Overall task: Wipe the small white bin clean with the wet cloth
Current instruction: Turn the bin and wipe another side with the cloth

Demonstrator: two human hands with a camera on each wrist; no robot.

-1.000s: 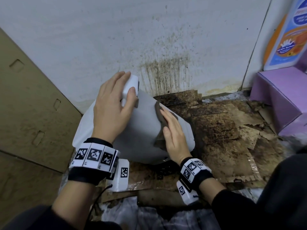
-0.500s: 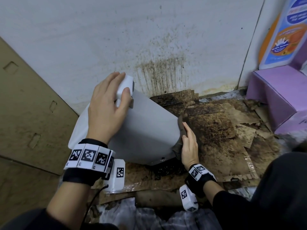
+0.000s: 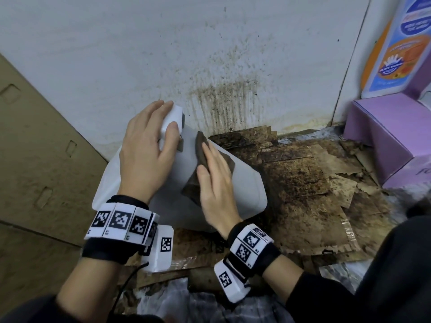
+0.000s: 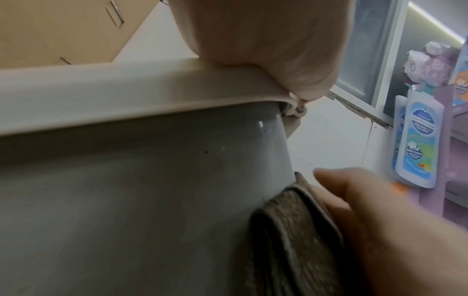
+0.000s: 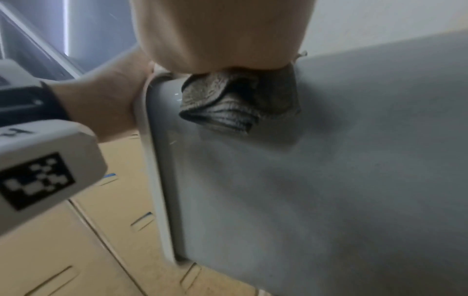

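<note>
The small white bin (image 3: pixel 247 190) lies tilted on its side by the wall, its lid end up and away from me. My left hand (image 3: pixel 149 145) grips that lid end, fingers curled over the rim and thumb on the near face. My right hand (image 3: pixel 217 173) lies flat with straight fingers on the folded brown cloth (image 3: pixel 192 191), pressing it against the bin's upper side close to the rim. In the left wrist view the cloth (image 4: pixel 291 240) sits against the bin's grey wall (image 4: pixel 126 200). The right wrist view shows the cloth (image 5: pixel 228 106) bunched under my palm on the bin (image 5: pixel 329 180).
A stained white wall (image 3: pixel 221 101) rises just behind the bin. Wet, dirty cardboard sheets (image 3: pixel 314 183) cover the floor to the right. A purple box (image 3: pixel 384 136) and a labelled bottle (image 3: pixel 396 54) stand at far right. Brown cardboard boxes (image 3: pixel 35 159) close off the left.
My right hand slid the cloth down to the bin's lower right edge, then back up over its side to near the rim. The left hand kept its grip on the lid end.
</note>
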